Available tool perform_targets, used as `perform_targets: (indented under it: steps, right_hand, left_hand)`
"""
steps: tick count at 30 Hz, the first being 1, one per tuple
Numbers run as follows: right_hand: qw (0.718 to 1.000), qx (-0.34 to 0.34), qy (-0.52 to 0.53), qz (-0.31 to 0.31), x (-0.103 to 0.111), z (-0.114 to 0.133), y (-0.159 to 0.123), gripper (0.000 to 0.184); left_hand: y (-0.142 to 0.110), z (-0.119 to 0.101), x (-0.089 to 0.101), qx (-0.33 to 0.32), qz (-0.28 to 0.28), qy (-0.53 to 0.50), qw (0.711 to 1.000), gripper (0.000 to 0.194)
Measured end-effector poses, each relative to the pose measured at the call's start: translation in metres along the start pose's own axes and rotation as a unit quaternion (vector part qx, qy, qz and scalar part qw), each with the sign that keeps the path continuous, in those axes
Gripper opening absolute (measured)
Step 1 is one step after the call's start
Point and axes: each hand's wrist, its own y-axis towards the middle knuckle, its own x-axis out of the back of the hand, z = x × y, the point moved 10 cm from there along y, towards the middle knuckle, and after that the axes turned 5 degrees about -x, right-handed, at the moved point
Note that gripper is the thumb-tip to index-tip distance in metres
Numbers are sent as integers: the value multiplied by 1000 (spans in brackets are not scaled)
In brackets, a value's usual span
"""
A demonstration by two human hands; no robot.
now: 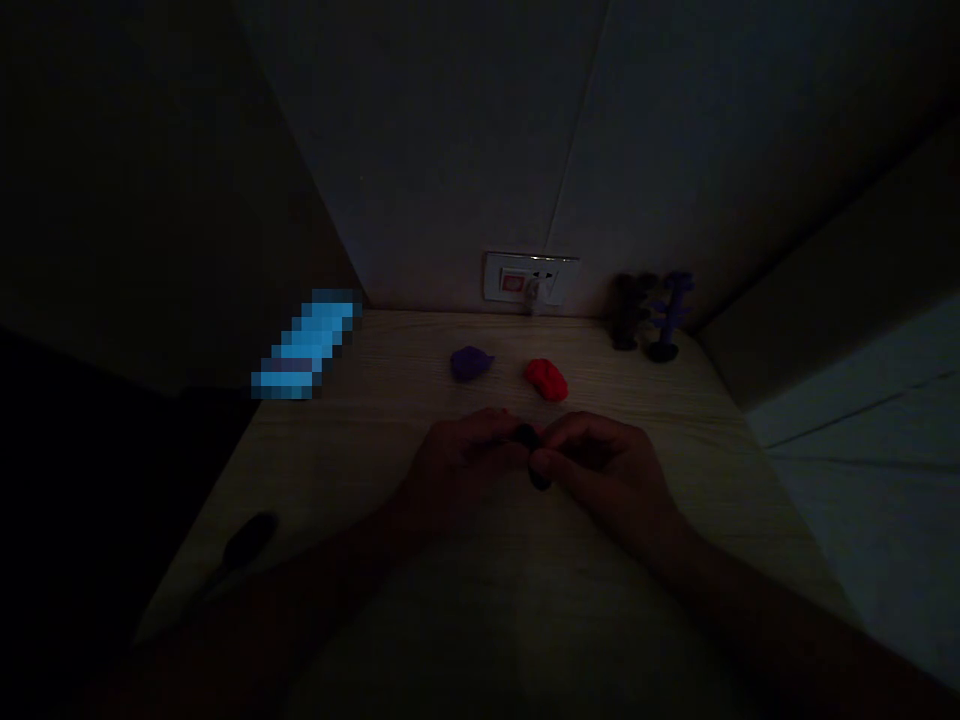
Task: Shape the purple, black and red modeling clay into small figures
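Observation:
In dim light, my left hand (pixel 457 455) and my right hand (pixel 615 465) meet over the middle of the table. Between their fingertips is a small dark lump of modelling clay (pixel 538 480), pinched from both sides. A bit of red shows by the fingertips, too small to make out. Just beyond the hands lies a red lump of modelling clay (pixel 547 380). To its left rests a purple lump of modelling clay (pixel 470 363). Neither of these two lumps is touched by a hand.
Two small figures stand at the back right, one dark (pixel 632 312) and one purple with a dark base (pixel 670 315). A glowing, blurred-out rectangle (pixel 307 345) is at the left edge. A dark oval object (pixel 251 538) lies by my left forearm. A wall socket (pixel 531 279) is behind the table (pixel 360 400).

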Motion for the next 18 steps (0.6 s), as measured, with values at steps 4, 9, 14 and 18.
perform_targets:
  steps: [4,9,14,18]
  right_hand:
    - [1000,-2,-8,-4,1,-4,2,38]
    - [993,90,-63,-43,8,19,-4,32]
    - [984,135,-115,-3,0,33,-7,14]
    - [992,87,-90,-6,3,24,-5,14]
  left_hand:
    - [-2,1,-10,3,44,-34,998,24]
    - [-4,10,-12,30,30,-77,996,25]
    - [-6,24,-12,98,1,-140,985,27]
    - [-6,21,-13,88,-4,-157,984,28]
